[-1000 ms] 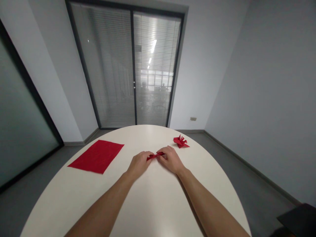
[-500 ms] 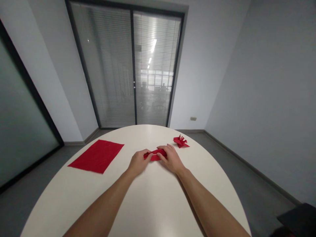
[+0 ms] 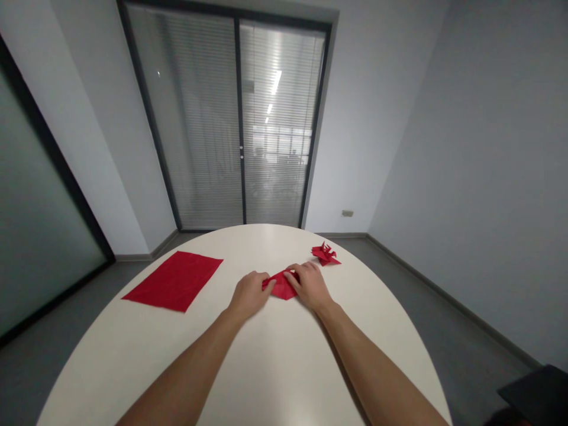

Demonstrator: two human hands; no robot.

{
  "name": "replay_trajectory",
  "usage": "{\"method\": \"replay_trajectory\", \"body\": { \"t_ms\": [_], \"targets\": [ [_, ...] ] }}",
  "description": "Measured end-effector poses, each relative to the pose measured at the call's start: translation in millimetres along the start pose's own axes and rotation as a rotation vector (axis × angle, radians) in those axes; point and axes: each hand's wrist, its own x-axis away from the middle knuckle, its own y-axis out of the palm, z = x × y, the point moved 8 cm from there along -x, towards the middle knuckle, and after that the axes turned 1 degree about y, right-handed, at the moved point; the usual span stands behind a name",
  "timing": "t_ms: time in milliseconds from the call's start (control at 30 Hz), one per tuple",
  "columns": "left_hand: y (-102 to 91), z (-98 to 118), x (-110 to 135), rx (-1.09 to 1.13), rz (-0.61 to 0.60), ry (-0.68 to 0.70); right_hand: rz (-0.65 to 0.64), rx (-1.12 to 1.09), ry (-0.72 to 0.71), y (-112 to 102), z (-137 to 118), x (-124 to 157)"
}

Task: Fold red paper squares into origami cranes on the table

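Note:
A folded piece of red paper [image 3: 284, 287] is held between my two hands near the middle of the table. My left hand [image 3: 251, 294] is closed on its left end, thumb on top. At the right end, my right hand [image 3: 312, 286] grips the paper with its thumb and bent fingers. The paper's lower edge comes to a blunt point toward me, and parts of both ends are hidden under my fingers.
A flat red paper sheet [image 3: 175, 281] lies on the left of the round white table [image 3: 266, 367]. Several-pointed folded red paper [image 3: 325, 254] sits at the far right. A dark object [image 3: 539, 393] shows at the lower right, beyond the table edge.
The folded paper now shows more of its surface, its near edge reaching further toward me in a point. Both hands have shifted slightly right and keep their hold.

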Motion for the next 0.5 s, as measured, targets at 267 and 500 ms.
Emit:
{"method": "replay_trajectory", "body": {
  "t_ms": [267,500],
  "targets": [
    [-2.7,-4,-1,-0.119,0.004,-0.027,-0.038,-0.115,-0.142,1,-13,4],
    [-0.6,-6,-1,-0.108,0.019,-0.018,-0.149,-0.124,-0.173,18,-11,5]
  ]
}}
